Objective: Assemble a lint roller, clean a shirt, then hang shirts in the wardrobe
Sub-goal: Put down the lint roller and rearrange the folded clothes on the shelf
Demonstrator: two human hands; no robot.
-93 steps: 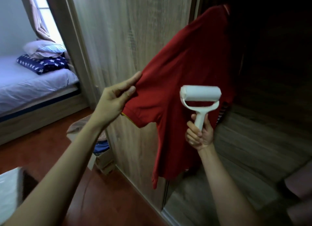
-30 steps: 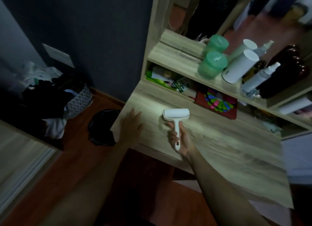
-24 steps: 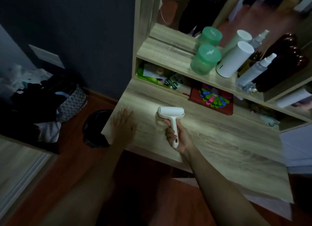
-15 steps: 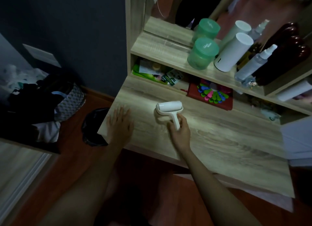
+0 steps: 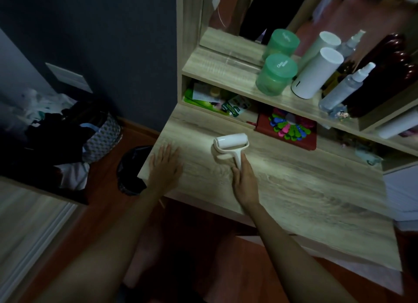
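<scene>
The white lint roller (image 5: pixel 230 142) lies on the pale wooden desk (image 5: pixel 305 196), its roll pointing toward the shelves. My right hand (image 5: pixel 245 180) lies palm down behind it, and its fingertips hold the end of the handle. My left hand (image 5: pixel 165 167) rests flat with spread fingers on the desk's left corner, apart from the roller. No shirt is in view.
Above the desk a shelf (image 5: pixel 221 76) carries a green jar (image 5: pixel 276 74), a white cylinder (image 5: pixel 316 73), a spray bottle (image 5: pixel 346 87) and dark bottles. A red box of coloured clips (image 5: pixel 288 130) sits in the cubby. A laundry basket (image 5: pixel 99 137) and black bin (image 5: pixel 131 169) stand on the floor at left.
I have turned from the red shirt at the wardrobe to the desk. The roller was lowered until it lay flat, and my right hand's grip slid down to the handle's end.
</scene>
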